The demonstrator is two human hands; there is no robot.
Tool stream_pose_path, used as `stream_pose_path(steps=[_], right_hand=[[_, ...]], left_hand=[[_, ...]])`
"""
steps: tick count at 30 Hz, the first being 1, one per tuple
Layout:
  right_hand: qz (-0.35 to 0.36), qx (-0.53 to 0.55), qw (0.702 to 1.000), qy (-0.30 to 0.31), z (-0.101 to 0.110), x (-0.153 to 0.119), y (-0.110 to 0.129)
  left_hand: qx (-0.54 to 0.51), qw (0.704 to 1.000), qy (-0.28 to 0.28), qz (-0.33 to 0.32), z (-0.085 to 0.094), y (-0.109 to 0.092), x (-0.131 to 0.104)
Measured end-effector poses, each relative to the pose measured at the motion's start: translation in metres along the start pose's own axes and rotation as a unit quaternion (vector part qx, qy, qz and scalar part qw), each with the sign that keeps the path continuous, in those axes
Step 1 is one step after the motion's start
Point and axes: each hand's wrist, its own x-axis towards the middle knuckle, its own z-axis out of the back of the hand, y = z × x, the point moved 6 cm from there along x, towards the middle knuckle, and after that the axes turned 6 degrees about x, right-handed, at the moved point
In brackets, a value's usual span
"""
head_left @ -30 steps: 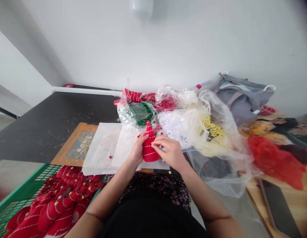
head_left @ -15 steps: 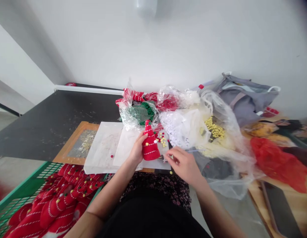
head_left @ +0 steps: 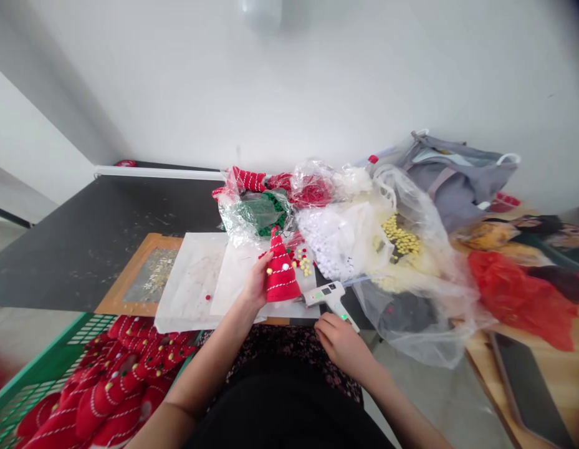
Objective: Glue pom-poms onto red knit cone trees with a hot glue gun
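My left hand (head_left: 257, 285) is closed around the side of a red knitted cone hat (head_left: 282, 284) with white dashed stripes, its tip upright. Small white and yellow pompoms sit on its front. Just right of the hat, a white hot glue gun (head_left: 327, 293) with a green light lies on the table, its nozzle near the hat's lower edge. At the table's front edge, below the glue gun's handle, my right hand (head_left: 340, 342) has its fingers curled together. Whatever is between those fingertips is hidden. Loose yellow and red pompoms (head_left: 304, 265) lie behind the hat.
White paper sheets (head_left: 189, 274) cover the table beside a wood-framed board (head_left: 123, 293). Behind stand plastic bags with green pompoms (head_left: 270, 212), white pompoms (head_left: 324, 243) and yellow pompoms (head_left: 401, 236). A green crate (head_left: 41, 365) of red hats is at lower left; a phone (head_left: 527, 386) lies right.
My right hand has moved down and toward me, from beside the hat's base to the table's front edge. The glue gun now shows fully. My left hand still holds the hat.
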Motion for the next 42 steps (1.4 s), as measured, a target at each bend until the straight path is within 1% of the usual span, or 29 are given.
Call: stream_pose_path(steps=[2, 3, 5, 7, 8, 10, 12, 15, 17, 21, 24, 25, 27, 28, 29, 30, 31, 32, 33, 34, 35, 37, 38, 40, 42], right_hand=[[0.018, 0.021, 0.999, -0.033, 0.011, 0.000, 0.009], [0.024, 0.036, 0.997, -0.062, 0.020, 0.000, 0.013], [0.032, 0.060, 0.988, -0.140, 0.040, 0.006, 0.021], [0.040, 0.072, 0.973, -0.216, 0.061, 0.017, 0.028], [0.044, 0.079, 0.966, -0.243, 0.069, 0.025, 0.030], [0.047, 0.098, 0.955, -0.275, 0.079, 0.045, 0.033], [0.045, 0.116, 0.952, -0.281, 0.083, 0.066, 0.034], [0.055, 0.130, 0.959, -0.247, 0.076, 0.089, 0.035], [0.071, 0.130, 0.964, -0.220, 0.068, 0.097, 0.036], [0.092, 0.122, 0.968, -0.199, 0.061, 0.104, 0.038], [0.088, 0.131, 0.968, -0.192, 0.064, 0.103, 0.043], [0.078, 0.141, 0.965, -0.207, 0.068, 0.098, 0.044], [0.045, 0.168, 0.949, -0.263, 0.073, 0.081, 0.045], [0.029, 0.188, 0.942, -0.275, 0.071, 0.070, 0.044], [0.018, 0.209, 0.942, -0.262, 0.063, 0.059, 0.043], [0.011, 0.229, 0.950, -0.211, 0.047, 0.051, 0.041], [0.017, 0.247, 0.962, -0.117, 0.022, 0.044, 0.041], [0.015, 0.248, 0.969, -0.005, -0.008, 0.037, 0.038], [0.004, 0.225, 0.966, 0.128, -0.043, 0.029, 0.033], [-0.015, 0.188, 0.951, 0.245, -0.076, 0.020, 0.024], [-0.036, 0.167, 0.946, 0.274, -0.100, 0.017, 0.013], [-0.080, 0.125, 0.946, 0.288, -0.137, 0.018, -0.011], [-0.094, 0.110, 0.944, 0.297, -0.152, 0.019, -0.019], [-0.113, 0.086, 0.937, 0.318, -0.174, 0.020, -0.029], [-0.119, 0.072, 0.932, 0.334, -0.184, 0.020, -0.031]], left_hand=[[0.003, 1.000, -0.010, -0.008, 0.003, -0.002, -0.001], [0.005, 1.000, -0.014, -0.010, 0.004, -0.002, -0.001], [0.009, 1.000, -0.016, -0.017, 0.005, -0.002, -0.001], [0.015, 0.999, -0.010, -0.027, 0.002, 0.000, -0.001], [0.019, 0.999, -0.005, -0.034, 0.000, 0.001, -0.002], [0.027, 0.998, 0.011, -0.047, -0.006, 0.003, -0.005], [0.034, 0.997, 0.035, -0.062, -0.013, 0.004, -0.010], [0.040, 0.994, 0.058, -0.088, -0.019, 0.001, -0.016], [0.044, 0.992, 0.057, -0.102, -0.019, -0.001, -0.018], [0.049, 0.991, 0.057, -0.111, -0.018, -0.001, -0.019], [0.054, 0.991, 0.057, -0.105, -0.019, 0.000, -0.019], [0.055, 0.992, 0.055, -0.104, -0.019, 0.000, -0.020], [0.053, 0.992, 0.047, -0.105, -0.017, -0.002, -0.019], [0.052, 0.992, 0.041, -0.106, -0.015, -0.005, -0.019], [0.050, 0.992, 0.034, -0.107, -0.012, -0.007, -0.019], [0.047, 0.993, 0.027, -0.106, -0.008, -0.010, -0.018], [0.043, 0.993, 0.021, -0.106, -0.005, -0.013, -0.018], [0.036, 0.994, 0.014, -0.103, -0.001, -0.015, -0.017], [0.030, 0.995, 0.007, -0.100, 0.001, -0.017, -0.017], [0.024, 0.995, 0.001, -0.095, 0.004, -0.018, -0.016], [0.021, 0.996, -0.004, -0.091, 0.005, -0.019, -0.016], [0.021, 0.996, -0.005, -0.081, 0.005, -0.018, -0.016], [0.023, 0.997, -0.003, -0.076, 0.004, -0.016, -0.016], [0.028, 0.998, 0.001, -0.064, 0.003, -0.014, -0.016], [0.033, 0.998, -0.003, -0.054, 0.006, -0.013, -0.016]])
